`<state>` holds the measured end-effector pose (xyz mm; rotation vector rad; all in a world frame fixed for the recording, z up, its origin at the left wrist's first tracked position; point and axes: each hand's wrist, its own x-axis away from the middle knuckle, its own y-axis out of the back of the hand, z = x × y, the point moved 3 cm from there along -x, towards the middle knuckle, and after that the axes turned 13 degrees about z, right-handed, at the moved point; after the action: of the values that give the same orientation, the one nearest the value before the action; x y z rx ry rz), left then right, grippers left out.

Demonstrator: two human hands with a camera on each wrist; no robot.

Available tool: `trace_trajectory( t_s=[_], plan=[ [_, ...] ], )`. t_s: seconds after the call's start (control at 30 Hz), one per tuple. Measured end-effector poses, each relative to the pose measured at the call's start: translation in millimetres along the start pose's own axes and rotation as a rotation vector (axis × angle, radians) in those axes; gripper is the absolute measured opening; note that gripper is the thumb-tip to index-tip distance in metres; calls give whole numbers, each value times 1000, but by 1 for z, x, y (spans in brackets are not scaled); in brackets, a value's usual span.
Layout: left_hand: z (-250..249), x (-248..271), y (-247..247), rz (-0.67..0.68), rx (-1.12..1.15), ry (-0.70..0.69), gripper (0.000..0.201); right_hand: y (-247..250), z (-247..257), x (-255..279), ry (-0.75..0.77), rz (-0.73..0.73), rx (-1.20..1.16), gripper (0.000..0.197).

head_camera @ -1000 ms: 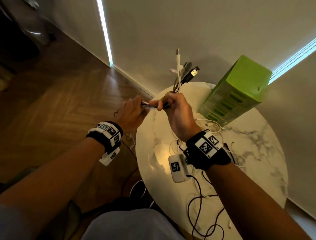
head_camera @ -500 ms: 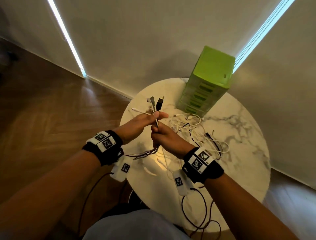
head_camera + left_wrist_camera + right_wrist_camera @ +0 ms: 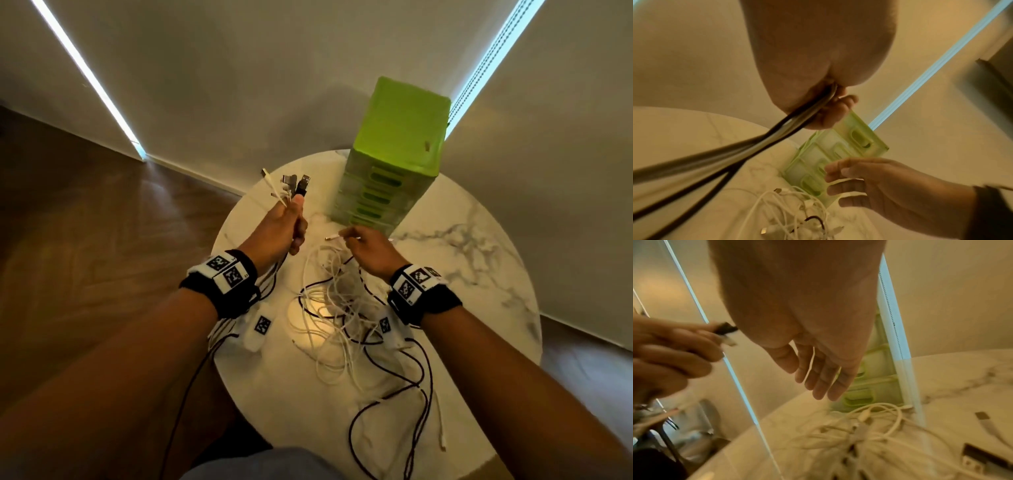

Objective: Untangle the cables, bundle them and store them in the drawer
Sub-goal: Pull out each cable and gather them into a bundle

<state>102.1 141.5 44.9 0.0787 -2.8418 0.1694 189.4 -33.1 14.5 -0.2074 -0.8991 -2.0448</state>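
Cables [image 3: 346, 318] lying tangled on marble table [image 3: 479, 274] before green drawer unit [image 3: 394, 161]; I am seeing left hand [image 3: 281, 229] fisting sorted plug ends upright, keeping them separated; right hand [image 3: 368, 250] hovering slack-fingered, empty, judging next strand; drawers closed.

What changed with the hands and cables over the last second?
The right hand let go of the gripped cable bundle and moved right, over the tangled white and black cables, fingers relaxed. The left hand kept its grip on the bundle. The green plastic drawer unit stayed shut.
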Motion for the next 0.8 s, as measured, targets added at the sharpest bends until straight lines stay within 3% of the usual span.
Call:
trace_trajectory(
  t_s=[0.17, 0.33, 0.6, 0.7, 0.8],
  plan=[
    [18, -19, -10, 62, -2, 34, 32, 14, -52, -57, -84, 96, 254, 33],
    [34, -30, -18, 47, -30, 71, 15, 5, -78, -87, -209, 171, 465, 28],
    [47, -38, -31, 65, -44, 86, 6, 5, -96, -80, -183, 41, 538, 25],
    [52, -37, -34, 76, -43, 101, 19, 6, -94, -75, -157, 25, 606, 25],
    [52, -35, -37, 90, -45, 93, 9, 6, -93, -71, -169, 32, 684, 21]
  ],
)
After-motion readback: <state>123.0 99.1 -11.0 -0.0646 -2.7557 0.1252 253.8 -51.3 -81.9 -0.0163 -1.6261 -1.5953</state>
